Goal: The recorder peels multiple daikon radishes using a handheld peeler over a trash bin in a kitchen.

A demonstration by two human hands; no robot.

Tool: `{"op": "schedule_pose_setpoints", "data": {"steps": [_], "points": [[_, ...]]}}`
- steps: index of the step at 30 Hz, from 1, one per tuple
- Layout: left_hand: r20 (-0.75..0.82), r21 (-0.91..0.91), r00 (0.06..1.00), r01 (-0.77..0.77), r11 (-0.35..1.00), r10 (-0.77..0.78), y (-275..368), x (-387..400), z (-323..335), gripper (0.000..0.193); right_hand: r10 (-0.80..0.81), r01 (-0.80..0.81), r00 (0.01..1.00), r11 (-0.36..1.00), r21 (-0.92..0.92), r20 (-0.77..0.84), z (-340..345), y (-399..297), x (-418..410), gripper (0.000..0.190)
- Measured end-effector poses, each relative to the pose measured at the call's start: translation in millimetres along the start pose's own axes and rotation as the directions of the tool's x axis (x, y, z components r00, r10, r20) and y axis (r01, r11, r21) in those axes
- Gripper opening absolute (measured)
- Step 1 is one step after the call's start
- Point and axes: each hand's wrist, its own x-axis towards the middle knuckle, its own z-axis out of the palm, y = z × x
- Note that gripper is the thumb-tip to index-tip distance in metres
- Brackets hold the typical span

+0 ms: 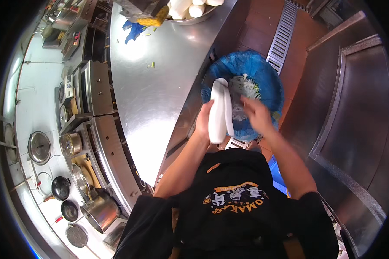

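My left hand (203,119) grips a long white radish (218,111), held upright above a bin lined with a blue plastic bag (272,84). A pale strip of peel (228,111) lies along the radish's right side. My right hand (257,115) is just right of the radish, over the bin, with its fingers curled. It is blurred, and I cannot tell whether a tool is in it. Thin white peelings (243,89) with some green bits lie inside the bag.
A steel worktable (152,90) runs along the left, with green scraps (153,64) and blue plastic (134,30) on it. A metal bowl (194,20) of white radishes stands at its far end. A steel cabinet (353,97) is on the right; a drain grate (280,42) crosses the tiled floor.
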Motion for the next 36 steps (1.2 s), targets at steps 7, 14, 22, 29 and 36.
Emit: {"op": "schedule_pose_setpoints", "data": {"steps": [7,14,22,29,36], "points": [[0.146,0.036,0.987,0.065,0.997,-0.069,14,-20,3,0.051,0.145,-0.149,0.988,0.986,-0.074,-0.055,-34,3,44,0.033],[0.131,-0.440,0.990,0.098,0.892,-0.044,5,9,3,0.047,-0.134,0.141,0.985,0.988,-0.064,0.106,-14,-42,-46,0.035],[0.061,-0.291,0.998,0.013,0.957,0.005,12,0,7,0.048,0.043,-0.045,0.998,0.997,-0.055,-0.037,-24,5,38,0.034],[0.132,-0.068,0.991,0.035,0.997,-0.025,9,2,-10,0.045,-0.125,0.123,0.992,0.988,-0.098,-0.011,-2,-30,-2,0.031],[0.185,-0.030,0.983,0.012,0.999,-0.006,12,-30,10,0.063,0.114,-0.118,0.984,0.993,-0.015,-0.139,-33,-7,63,0.033]]}}
